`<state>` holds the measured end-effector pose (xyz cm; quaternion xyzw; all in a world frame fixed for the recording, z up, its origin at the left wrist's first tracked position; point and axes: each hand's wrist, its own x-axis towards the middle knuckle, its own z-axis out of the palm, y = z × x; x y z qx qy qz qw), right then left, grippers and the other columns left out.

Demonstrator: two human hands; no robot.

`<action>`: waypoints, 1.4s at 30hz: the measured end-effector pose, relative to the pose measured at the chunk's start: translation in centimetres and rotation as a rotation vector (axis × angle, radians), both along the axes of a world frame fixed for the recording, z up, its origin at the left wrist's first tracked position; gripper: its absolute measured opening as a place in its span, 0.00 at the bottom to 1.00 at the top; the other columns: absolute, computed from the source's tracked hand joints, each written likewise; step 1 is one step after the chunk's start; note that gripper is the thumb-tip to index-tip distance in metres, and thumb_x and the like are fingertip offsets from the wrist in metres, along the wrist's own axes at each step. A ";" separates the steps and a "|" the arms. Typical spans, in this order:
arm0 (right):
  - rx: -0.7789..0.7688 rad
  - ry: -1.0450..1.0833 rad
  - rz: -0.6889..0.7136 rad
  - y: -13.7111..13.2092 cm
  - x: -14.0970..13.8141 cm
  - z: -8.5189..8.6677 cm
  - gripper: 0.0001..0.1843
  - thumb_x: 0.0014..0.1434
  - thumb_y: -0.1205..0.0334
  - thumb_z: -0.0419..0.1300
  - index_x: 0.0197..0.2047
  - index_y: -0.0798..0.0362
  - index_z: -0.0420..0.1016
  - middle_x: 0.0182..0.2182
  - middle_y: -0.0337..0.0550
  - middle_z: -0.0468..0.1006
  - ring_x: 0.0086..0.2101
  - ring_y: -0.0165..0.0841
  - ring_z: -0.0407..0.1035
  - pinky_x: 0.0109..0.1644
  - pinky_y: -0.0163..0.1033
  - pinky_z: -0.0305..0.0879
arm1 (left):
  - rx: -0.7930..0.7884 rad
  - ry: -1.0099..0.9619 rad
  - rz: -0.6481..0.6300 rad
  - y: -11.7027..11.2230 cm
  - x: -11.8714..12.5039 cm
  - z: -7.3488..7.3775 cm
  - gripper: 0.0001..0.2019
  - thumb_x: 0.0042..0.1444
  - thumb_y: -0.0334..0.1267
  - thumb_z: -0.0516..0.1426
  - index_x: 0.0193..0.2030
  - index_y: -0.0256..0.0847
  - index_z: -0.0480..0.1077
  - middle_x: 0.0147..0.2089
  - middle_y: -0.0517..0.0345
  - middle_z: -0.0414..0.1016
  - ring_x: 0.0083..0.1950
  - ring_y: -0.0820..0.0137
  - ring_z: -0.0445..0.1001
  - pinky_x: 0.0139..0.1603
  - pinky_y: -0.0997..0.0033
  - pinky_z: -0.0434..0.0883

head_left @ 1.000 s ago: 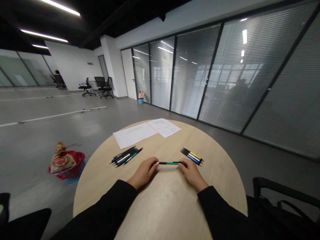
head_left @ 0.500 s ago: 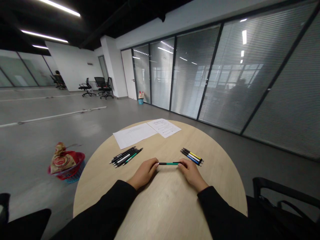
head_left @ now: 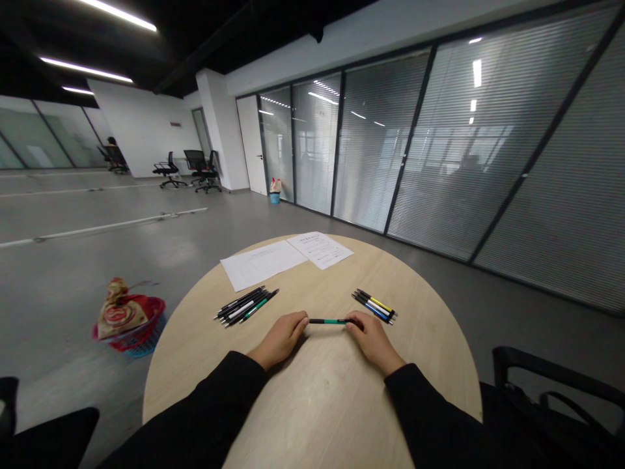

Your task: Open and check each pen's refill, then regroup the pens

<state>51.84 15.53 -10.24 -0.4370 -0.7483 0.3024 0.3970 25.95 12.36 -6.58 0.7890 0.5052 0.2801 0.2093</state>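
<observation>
Between my hands lies a black pen with a green barrel (head_left: 327, 320), just above the surface of a round light-wood table (head_left: 312, 397). My left hand (head_left: 279, 339) has its fingertips at the pen's left end, and my right hand (head_left: 372, 342) covers its right end. To the left lies a bundle of several black, white and green pens (head_left: 244, 306). To the right lies a smaller bundle of black, yellow and blue pens (head_left: 374, 306). Neither hand touches a bundle.
Two printed sheets (head_left: 262, 264) (head_left: 319, 250) lie at the table's far side. A red basket holding a patterned bag (head_left: 151, 312) stands on the floor at left. A dark chair back (head_left: 537, 368) is at lower right. A distant person (head_left: 113, 154) sits by office chairs.
My right hand has shifted slightly left along the pen. The pen sits a touch lower in view, and the whole scene has shifted only slightly.
</observation>
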 end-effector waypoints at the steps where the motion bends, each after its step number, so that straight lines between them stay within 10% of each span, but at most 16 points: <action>1: 0.005 -0.008 -0.003 0.0 0.0 0.0 0.09 0.59 0.62 0.56 0.37 0.53 0.78 0.31 0.43 0.79 0.33 0.35 0.70 0.39 0.38 0.63 | -0.004 -0.003 -0.002 0.0 0.0 0.0 0.21 0.69 0.50 0.43 0.29 0.41 0.63 0.29 0.59 0.70 0.32 0.68 0.68 0.37 0.68 0.63; 12: 0.084 -0.111 0.044 -0.2 -0.2 -0.2 0.13 0.64 0.64 0.54 0.44 0.52 0.79 0.42 0.48 0.80 0.44 0.39 0.73 0.53 0.44 0.65 | -0.020 -0.043 0.039 -0.1 0.2 0.2 0.23 0.69 0.49 0.43 0.27 0.40 0.66 0.26 0.58 0.72 0.29 0.69 0.68 0.35 0.70 0.63; 18: 0.081 -0.087 0.017 -0.1 -0.2 -0.3 0.12 0.64 0.64 0.54 0.43 0.53 0.79 0.41 0.48 0.80 0.43 0.39 0.73 0.52 0.43 0.66 | 0.016 -0.161 0.075 -0.6 0.4 0.6 0.13 0.65 0.46 0.51 0.49 0.41 0.67 0.36 0.57 0.75 0.34 0.68 0.71 0.37 0.70 0.66; 32: 0.081 -0.081 0.018 0.0 -0.1 -0.4 0.12 0.64 0.64 0.55 0.43 0.52 0.79 0.41 0.48 0.80 0.42 0.39 0.72 0.50 0.43 0.66 | 0.011 -0.020 0.119 0.1 -0.1 -0.1 0.20 0.68 0.48 0.45 0.29 0.41 0.66 0.28 0.57 0.72 0.31 0.67 0.70 0.35 0.69 0.62; 42: 0.081 -0.065 0.011 0.0 -0.1 -0.3 0.11 0.63 0.64 0.55 0.43 0.52 0.79 0.40 0.47 0.81 0.43 0.39 0.73 0.51 0.43 0.66 | 0.052 -0.116 0.053 -0.4 0.3 0.2 0.11 0.64 0.45 0.51 0.41 0.40 0.68 0.35 0.57 0.73 0.33 0.68 0.69 0.36 0.69 0.66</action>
